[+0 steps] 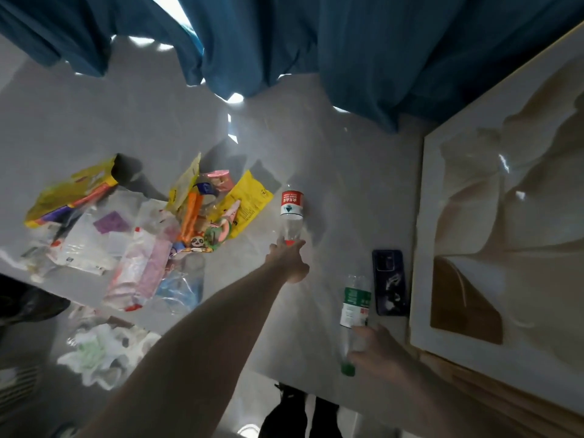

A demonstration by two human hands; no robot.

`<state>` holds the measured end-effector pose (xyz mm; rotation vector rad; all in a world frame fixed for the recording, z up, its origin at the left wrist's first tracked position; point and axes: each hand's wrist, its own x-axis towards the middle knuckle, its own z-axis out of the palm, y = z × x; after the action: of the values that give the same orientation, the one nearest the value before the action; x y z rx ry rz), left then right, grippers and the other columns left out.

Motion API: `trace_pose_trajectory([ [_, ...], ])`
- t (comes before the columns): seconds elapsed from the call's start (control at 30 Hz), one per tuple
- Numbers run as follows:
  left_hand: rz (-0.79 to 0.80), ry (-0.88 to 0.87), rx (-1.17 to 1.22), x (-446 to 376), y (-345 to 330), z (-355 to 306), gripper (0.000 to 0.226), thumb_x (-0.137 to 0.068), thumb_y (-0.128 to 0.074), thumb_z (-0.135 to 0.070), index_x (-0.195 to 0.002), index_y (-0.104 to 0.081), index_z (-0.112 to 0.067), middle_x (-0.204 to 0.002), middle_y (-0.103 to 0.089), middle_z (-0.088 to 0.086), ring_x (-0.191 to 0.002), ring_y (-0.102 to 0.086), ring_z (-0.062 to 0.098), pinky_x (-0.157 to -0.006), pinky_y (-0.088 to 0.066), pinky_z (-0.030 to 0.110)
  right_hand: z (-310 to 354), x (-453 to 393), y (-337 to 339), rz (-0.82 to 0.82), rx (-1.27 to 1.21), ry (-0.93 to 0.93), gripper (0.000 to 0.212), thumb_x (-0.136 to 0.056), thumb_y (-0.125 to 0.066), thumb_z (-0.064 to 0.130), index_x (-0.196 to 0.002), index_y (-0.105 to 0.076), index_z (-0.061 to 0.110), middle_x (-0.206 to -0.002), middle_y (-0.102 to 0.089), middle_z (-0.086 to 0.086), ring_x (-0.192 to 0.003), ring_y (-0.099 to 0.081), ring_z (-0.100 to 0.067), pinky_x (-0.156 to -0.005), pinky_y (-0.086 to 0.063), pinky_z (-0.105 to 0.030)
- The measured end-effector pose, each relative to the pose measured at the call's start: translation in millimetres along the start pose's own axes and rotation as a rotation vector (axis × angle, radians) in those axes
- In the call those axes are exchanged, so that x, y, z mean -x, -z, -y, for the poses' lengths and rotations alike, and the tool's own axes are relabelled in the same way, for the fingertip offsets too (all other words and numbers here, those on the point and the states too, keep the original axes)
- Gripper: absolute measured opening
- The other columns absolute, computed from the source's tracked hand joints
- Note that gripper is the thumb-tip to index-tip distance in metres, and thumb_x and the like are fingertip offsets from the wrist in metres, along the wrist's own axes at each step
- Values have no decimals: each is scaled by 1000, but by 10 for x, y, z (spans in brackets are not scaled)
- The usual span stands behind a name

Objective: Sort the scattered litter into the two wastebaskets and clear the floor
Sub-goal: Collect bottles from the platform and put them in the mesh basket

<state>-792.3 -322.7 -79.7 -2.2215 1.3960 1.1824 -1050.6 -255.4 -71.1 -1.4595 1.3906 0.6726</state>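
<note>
Red-labelled bottle, green-labelled bottle, seemingly teal curtain

On the pale glossy floor, a heap of crumpled yellow, pink and clear plastic wrappers lies toward the left. Just right of the heap lies a clear plastic bottle with a red label and red cap, cap end nearest the person, where the left hand touches it. Farther right and nearer lies a clear plastic bottle with a green label and green cap, the right hand at its near end. A dark blue phone lies just beside it, against the white bed's edge on the right. Blue curtains hang along the far side.
</note>
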Motion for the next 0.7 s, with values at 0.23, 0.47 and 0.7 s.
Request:
trace_pose_trajectory([
  [0.23,-38,12,67,-202,-219,19,67,-89,-66,-29,-151,-40,-36,-157,-27,8,-134,-40,35,-99,-53,47,-182,-497,-289,102,-196,-23,78,-56,-75,52,-132,-63,41,-146,-43,2,-122,-57,-20,-104,-50,-30],
  [0.47,-40,-27,171,899,-333,310,68,-89,-62,-29,-150,-36,-42,-152,-32,5,-137,-40,30,-106,-47,45,172,-176,-118,155,-146,-85,70,-72,-75,39,-138,-50,43,-139,-39,-9,-120,-52,-30,-100,-51,-33],
  [0.7,-95,25,316,2501,-338,544,69,-88,-58,-26,-148,-29,-42,-134,-49,3,-127,-45,28,-104,-46,45,450,999,199,34,-155,24,56,-78,-79,37,-120,-43,41,-123,-37,-8,-103,-54,-26,-68,-52,-28],
])
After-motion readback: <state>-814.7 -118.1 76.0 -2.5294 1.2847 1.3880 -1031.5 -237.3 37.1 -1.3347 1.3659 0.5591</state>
